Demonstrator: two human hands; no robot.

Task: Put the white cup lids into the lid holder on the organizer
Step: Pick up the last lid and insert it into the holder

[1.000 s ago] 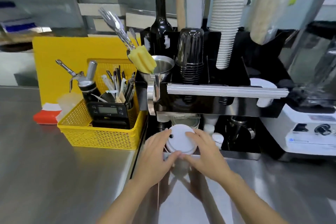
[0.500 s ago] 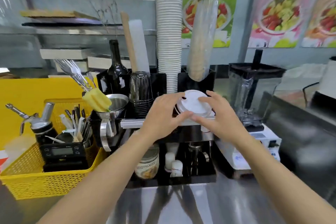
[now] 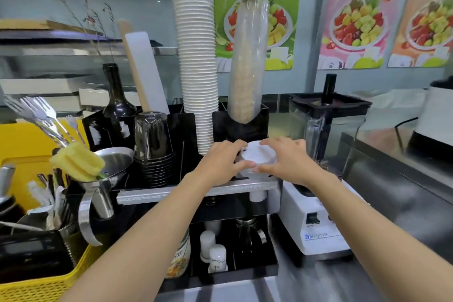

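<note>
A stack of white cup lids (image 3: 259,156) sits low in the front right slot of the black organizer (image 3: 245,125), just behind its silver front rail (image 3: 196,192). My left hand (image 3: 220,162) grips the stack's left side. On its right side is my right hand (image 3: 285,160), fingers curled over the top and front edge. The lower part of the stack is hidden by my hands and the slot walls.
A tall stack of white paper cups (image 3: 197,56) and a sleeve of clear cups (image 3: 247,61) rise right behind the lids. Black cups (image 3: 153,144) stand to the left, a blender (image 3: 326,154) to the right, a yellow basket (image 3: 44,282) with tools at far left.
Both hands lifted the lid stack from the counter up to the organizer's top and have lowered it into the front right slot. The camera view rose with them.
</note>
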